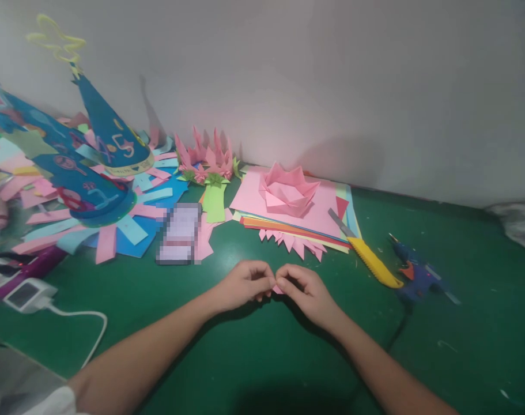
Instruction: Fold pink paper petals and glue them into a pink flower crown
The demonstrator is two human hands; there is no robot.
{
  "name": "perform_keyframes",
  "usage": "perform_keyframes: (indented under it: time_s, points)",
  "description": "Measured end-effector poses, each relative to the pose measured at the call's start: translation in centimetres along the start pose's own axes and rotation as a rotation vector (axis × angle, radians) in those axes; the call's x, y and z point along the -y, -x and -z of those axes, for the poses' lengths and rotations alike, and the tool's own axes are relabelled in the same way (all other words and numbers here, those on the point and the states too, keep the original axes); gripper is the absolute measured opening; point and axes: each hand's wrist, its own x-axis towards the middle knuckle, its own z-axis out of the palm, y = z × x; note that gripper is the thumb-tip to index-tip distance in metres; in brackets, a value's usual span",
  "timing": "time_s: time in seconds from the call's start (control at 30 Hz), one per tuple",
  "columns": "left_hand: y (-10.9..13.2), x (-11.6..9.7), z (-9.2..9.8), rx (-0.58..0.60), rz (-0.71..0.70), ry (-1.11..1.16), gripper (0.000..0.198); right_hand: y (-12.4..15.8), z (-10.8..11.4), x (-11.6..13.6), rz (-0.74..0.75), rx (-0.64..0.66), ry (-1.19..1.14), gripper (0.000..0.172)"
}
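Between my fingertips is a small piece of pink paper (278, 289), mostly covered by the fingers. My left hand (247, 283) pinches it from one side, while my right hand (306, 291) pinches it from the other, the two nearly touching. Just beyond them, several pointed pink paper pieces (294, 241) lie along the front of a stack of coloured paper sheets (245, 199). On that stack sits a pink folded paper flower (288, 193). A yellow utility knife (372, 259) rests with its blade on the stack's right edge.
To the right lies a blue glue gun (418, 279). A phone (180, 233) with a blurred screen is left of centre, below a pink paper crown (207, 158). Decorated blue cone hats (109, 124) and paper strips crowd the left, near a white cable (102, 323) on the green table (227, 369).
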Motion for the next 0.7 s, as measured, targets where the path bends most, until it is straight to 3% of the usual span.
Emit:
perform_keyframes:
  time_s: [0.1, 0.2, 0.3, 0.47, 0.7]
  points:
    - [-0.13, -0.03, -0.01, -0.086, 0.004, 0.101, 0.029, 0.01, -0.04, -0.03, 0.063, -0.148, 0.021, 0.014]
    - [-0.22, -0.15, -0.06, -0.138, 0.026, 0.206, 0.03, 0.05, -0.08, -0.3, 0.24, -0.257, 0.144, 0.011]
    - [-0.23, -0.42, -0.04, -0.164, 0.077, 0.232, 0.03, 0.03, -0.16, -0.55, 0.324, -0.233, 0.205, 0.011]
    - [-0.07, -0.59, -0.01, -0.157, 0.136, 0.175, 0.029, -0.04, -0.12, -0.66, 0.302, -0.215, 0.171, 0.013]
    - [-0.14, -0.23, -0.46, -0.157, 0.081, 0.065, 0.027, -0.2, 0.12, -0.91, 0.285, -0.193, 0.172, 0.013]
